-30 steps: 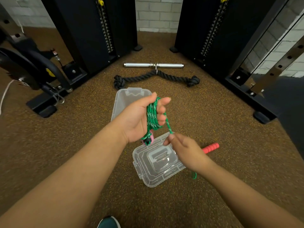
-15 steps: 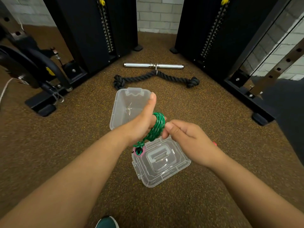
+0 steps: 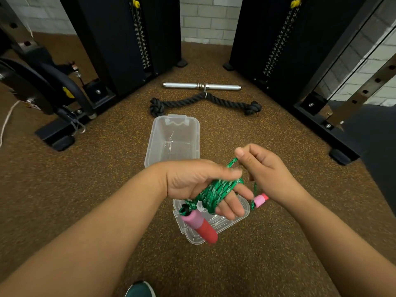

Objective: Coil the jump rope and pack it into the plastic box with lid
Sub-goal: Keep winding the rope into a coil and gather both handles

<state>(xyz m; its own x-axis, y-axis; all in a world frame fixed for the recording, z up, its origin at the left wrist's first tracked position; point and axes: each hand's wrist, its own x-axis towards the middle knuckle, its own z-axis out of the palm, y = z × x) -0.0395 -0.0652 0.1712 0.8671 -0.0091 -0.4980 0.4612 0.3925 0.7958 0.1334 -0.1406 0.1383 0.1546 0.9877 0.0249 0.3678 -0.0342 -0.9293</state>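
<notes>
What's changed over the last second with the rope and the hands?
The right hand has swung up from low over the lid to beside the left hand, pinching the free strand. The green rope now sits in more turns around the left fingers. The near handle dangles in full view, and the far handle has come off the floor. The box and lid have stayed put.

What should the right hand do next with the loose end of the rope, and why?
Probably lay one more turn over the coil on the left hand. The right hand pinches a short free strand, and the second handle hangs just below it, so little rope seems left. The box lies open behind.
</notes>
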